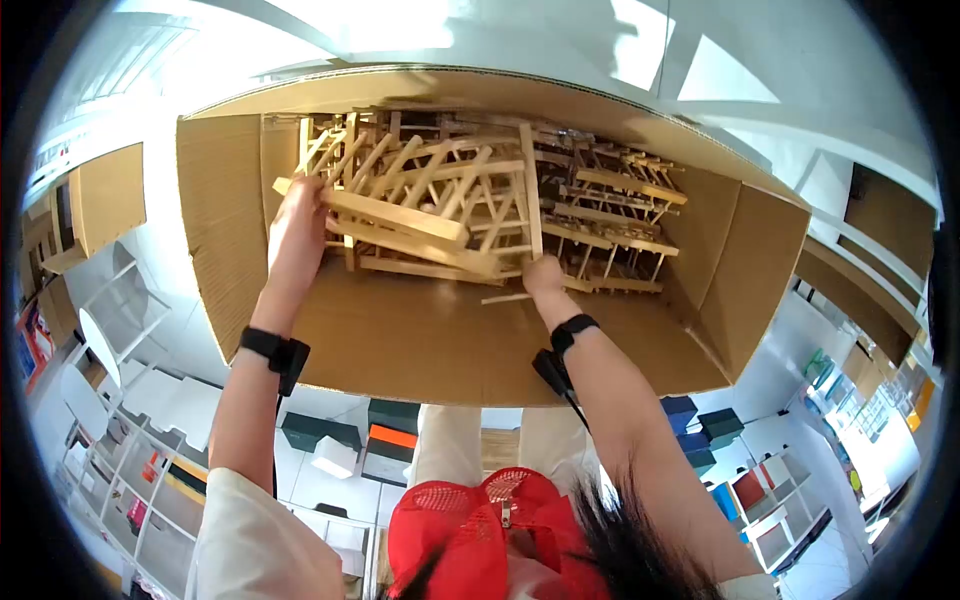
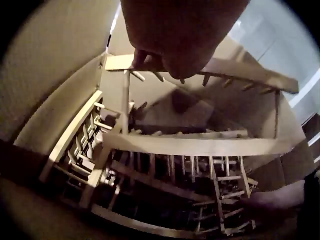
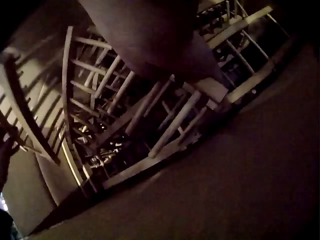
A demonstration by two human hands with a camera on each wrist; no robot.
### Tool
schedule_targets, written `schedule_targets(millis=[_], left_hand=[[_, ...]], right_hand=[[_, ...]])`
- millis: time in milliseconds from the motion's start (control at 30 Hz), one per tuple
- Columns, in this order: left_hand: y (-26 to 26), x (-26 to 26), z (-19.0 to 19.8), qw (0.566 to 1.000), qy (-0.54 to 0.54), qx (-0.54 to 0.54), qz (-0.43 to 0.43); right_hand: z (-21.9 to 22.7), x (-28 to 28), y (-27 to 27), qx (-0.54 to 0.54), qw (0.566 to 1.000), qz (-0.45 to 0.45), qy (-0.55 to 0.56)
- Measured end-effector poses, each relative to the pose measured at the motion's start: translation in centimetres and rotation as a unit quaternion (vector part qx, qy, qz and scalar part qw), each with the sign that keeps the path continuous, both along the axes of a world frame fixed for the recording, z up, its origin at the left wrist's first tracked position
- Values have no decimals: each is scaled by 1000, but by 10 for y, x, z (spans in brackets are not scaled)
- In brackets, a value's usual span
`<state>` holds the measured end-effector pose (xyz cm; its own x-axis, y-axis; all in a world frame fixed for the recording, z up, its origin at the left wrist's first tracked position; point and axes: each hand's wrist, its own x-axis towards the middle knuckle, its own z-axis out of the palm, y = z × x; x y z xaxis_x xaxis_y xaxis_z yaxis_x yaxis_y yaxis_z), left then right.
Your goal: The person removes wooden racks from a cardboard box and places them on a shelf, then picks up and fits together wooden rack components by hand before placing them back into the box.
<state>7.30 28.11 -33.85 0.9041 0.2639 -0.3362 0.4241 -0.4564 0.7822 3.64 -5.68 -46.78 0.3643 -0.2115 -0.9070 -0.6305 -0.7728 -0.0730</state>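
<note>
My left hand [image 1: 297,225] grips one end of a long rail of a wooden dowel rack [image 1: 395,214]. This rack sits tilted over others in a big cardboard box [image 1: 430,350]. In the left wrist view the fingers of my left hand [image 2: 175,42] curl over the rail [image 2: 240,72], and short dowels hang below it. My right hand [image 1: 543,274] holds the near end of another wooden rack, whose rail [image 1: 530,190] runs away from me. Seen from the right wrist, my right hand [image 3: 150,42] covers much of that end, and its fingertips are hidden.
More wooden racks [image 1: 625,215] lie stacked on the right inside the box. The box's side wall [image 1: 220,190] rises left of my left hand. Dark green boxes [image 1: 320,432] stand on the floor in front of my legs. White shelving [image 1: 130,500] is at the lower left.
</note>
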Motion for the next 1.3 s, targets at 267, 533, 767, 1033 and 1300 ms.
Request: schedule_targets(millis=[267,533,767,1033,1300], left_hand=[[-11,8,11,940,-84,275,-185],[-2,-2,58,950,-59,283,-122],[-14,8,58,949,-44,273,-152],[-77,43,-48,899,35,344,-268],[-121,80,-107,833,86,461,-294]], right_hand=[[26,6,-15,112,987,-90,-71],[111,-8,-54,146,974,-173,-21],[211,-16,-140,52,965,-194,-168],[277,-52,-213,8,919,-336,-206],[310,-58,-239,12,912,-365,-187]])
